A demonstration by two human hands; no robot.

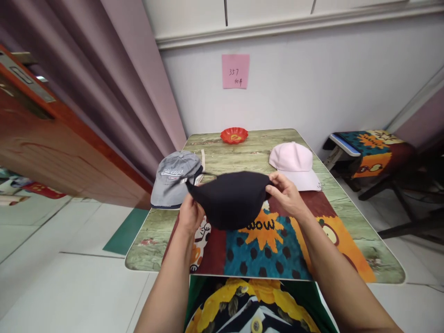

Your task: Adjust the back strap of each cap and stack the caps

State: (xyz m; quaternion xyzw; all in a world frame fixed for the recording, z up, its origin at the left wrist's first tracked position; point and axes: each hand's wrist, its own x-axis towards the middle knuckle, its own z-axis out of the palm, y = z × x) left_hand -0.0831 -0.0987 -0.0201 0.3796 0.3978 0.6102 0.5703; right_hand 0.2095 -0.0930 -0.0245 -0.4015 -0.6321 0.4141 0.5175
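Hands (pixel 236 203) holding black cloth item (pixel 231 200), "WOW" mat (pixel 265 249)

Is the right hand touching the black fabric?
Touching. The head view shows the right hand pinching the black fabric at its end between thumb and fingers.

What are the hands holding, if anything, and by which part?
A black fabric item: left hand at its left end, right hand at its right end.
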